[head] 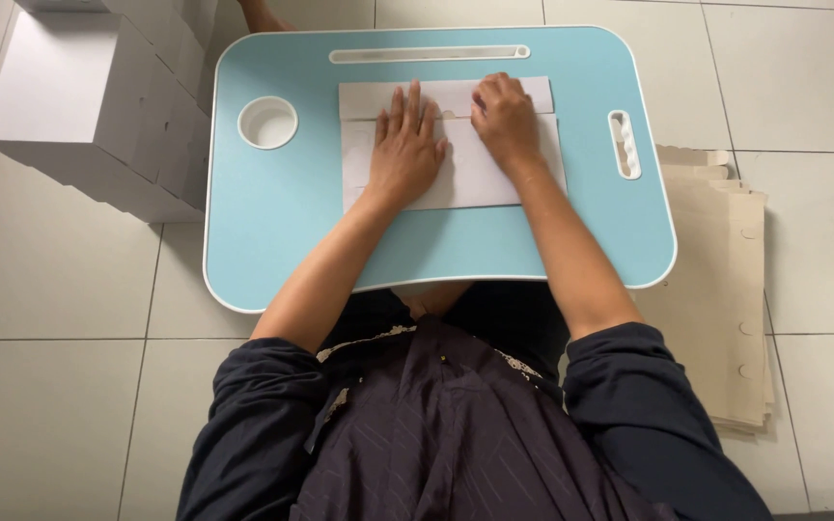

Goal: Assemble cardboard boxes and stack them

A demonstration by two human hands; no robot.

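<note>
White card blank [456, 164] flat on blue lap tray [272, 232], top flap folded over; left hand [405, 150] spread, pinning; right hand [506, 121] curled, creasing. Remaining folds undone, beige stack [716, 289] waiting.

Left hand [405, 145] hides the white cardboard sheet's [465, 174] middle.

Dark navy shirt, sleeves pushed above elbows; forearms bare; pale patterned neckline trim.
</note>
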